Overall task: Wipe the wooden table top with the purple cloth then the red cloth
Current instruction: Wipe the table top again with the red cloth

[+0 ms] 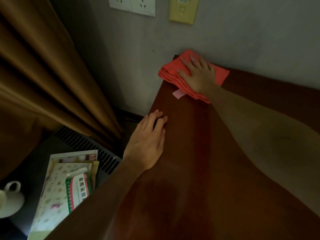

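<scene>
The folded red cloth [168, 73] lies at the far left corner of the dark wooden table top [190, 139], against the wall. My right hand [197, 75] presses flat on it, fingers spread. A pale tag [178, 94] sticks out from the cloth's near edge. My left hand [147, 142] rests palm down on the table's left edge, fingers apart, holding nothing. No purple cloth is in view.
A brown curtain [43, 75] hangs at left. Below the table's left side are a black vented unit [83, 142], a stack of papers with a green-and-red box [78, 189], and a white mug [10, 200]. Wall sockets [131, 5] and a yellow switch [183, 10] sit above.
</scene>
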